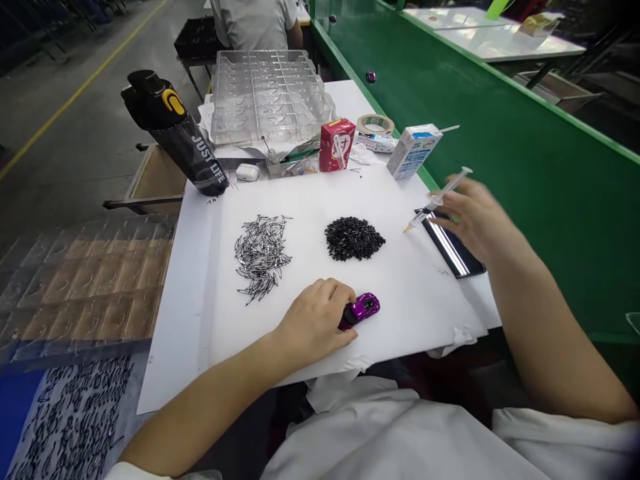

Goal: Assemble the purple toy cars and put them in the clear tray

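Observation:
My left hand (pixel 315 320) is curled round the back of a small purple toy car (pixel 363 309) that rests on the white sheet (pixel 400 293) near its front edge. My right hand (pixel 475 217) holds a clear syringe (pixel 437 200) with its tip pointing down-left over the sheet, beside a black phone (pixel 453 248). Two piles lie on the sheet: thin silvery-black slivers (pixel 261 257) on the left, and a heap of small black parts (pixel 354 238) in the middle.
At the back stand a black bottle (pixel 175 133), a clear compartment tray (pixel 267 93), a red carton (pixel 336 144), a tape roll (pixel 375 124), a white-blue carton (pixel 413 151) and an earbud case (pixel 247 173). A green conveyor (pixel 500 133) runs along the right. Another person (pixel 255 23) sits beyond.

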The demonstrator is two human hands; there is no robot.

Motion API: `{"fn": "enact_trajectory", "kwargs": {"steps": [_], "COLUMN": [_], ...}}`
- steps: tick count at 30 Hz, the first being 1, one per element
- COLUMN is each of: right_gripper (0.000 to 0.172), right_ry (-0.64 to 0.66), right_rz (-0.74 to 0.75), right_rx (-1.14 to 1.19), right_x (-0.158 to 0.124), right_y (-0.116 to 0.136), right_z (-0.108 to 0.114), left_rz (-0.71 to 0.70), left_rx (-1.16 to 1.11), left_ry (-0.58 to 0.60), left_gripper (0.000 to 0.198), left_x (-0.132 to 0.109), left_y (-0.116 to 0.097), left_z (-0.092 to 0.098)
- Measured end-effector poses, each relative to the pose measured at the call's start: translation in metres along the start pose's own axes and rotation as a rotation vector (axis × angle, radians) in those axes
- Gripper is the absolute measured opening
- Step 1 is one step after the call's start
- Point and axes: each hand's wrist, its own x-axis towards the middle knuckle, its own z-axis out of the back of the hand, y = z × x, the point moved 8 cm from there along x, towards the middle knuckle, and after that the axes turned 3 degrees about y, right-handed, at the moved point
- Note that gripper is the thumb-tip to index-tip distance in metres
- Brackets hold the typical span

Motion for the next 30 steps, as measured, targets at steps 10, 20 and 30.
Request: {"fn": "enact_trajectory", "kwargs": {"steps": [10,20,30], "right_gripper": [0.01,0.052,0.055], "right_ry": [-0.257,0.587,0.431], "right_rz": [0.271,0.504,0.584], "right_rx": [0.717,1.008,1.014], "right_x": [-0.02,-0.059,-0.062], "right_y": [0.061,0.107,0.094], "right_z": [-0.008,-0.095,-0.097], "left_rz": [0.001,0.089,0.063], "left_rx": [-0.071,-0.045,-0.073], "left_ry": [-0.064,-0.149,-0.193], "left_gripper": [0.021,0.018,0.016], "left_x": [-0.003,-0.002,-0.001], "left_y": [0.002,0.009,0.011], "left_z": [0.01,0.014,0.015]}}
